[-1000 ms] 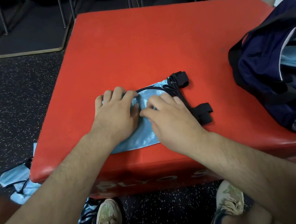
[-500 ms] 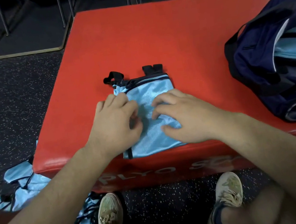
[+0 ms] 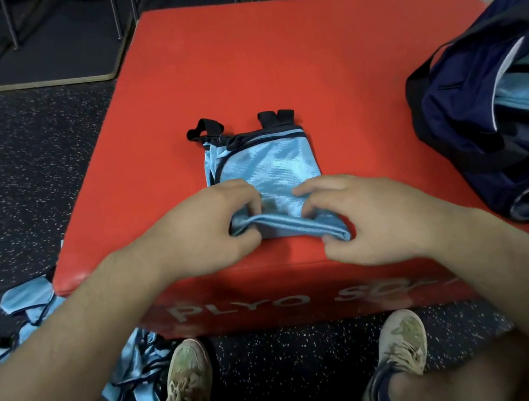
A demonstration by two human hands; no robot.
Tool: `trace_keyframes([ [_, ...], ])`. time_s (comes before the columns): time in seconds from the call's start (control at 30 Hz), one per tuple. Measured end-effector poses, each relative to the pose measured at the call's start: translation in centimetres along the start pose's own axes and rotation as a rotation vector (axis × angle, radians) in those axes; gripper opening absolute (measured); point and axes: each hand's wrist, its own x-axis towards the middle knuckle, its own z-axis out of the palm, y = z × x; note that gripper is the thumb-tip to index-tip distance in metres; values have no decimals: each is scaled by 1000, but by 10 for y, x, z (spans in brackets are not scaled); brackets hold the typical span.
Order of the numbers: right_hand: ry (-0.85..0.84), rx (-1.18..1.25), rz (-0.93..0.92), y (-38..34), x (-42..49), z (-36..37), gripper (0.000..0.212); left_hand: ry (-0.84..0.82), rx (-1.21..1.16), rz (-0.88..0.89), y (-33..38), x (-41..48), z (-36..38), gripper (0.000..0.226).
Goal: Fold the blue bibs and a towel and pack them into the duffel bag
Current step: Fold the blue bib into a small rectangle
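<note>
1. Red worktop (image 3: 268,61): slick and sloping near the edge; could let the fold slide off toward the floor.
2. Duffel bag (image 3: 472,119): open at right, well apart.
3. Blue bib (image 3: 268,165): near front edge, slippery mesh, straps may spring loose.
4. Left hand (image 3: 212,229), right hand (image 3: 362,216): both pinching the lifted near hem.

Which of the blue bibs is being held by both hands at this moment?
The bib on the red box: the left hand and right hand pinch its near edge. The bibs on the floor and those in the duffel bag lie untouched.
</note>
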Motion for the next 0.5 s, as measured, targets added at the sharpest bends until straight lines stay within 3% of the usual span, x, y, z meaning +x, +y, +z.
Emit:
trace_keyframes([
  [0.13, -7, -11, -6, -4, 6, -4, 24, -4, -127, -153, 1, 1, -4, 9],
  [0.3, 35, 181, 59, -12, 6, -26, 12, -91, -304, -208, 3, -3, -19, 25],
  [0.5, 198, 269, 171, -10, 20, -18, 7, 144, -383, -264, -8, 3, -17, 16],
])
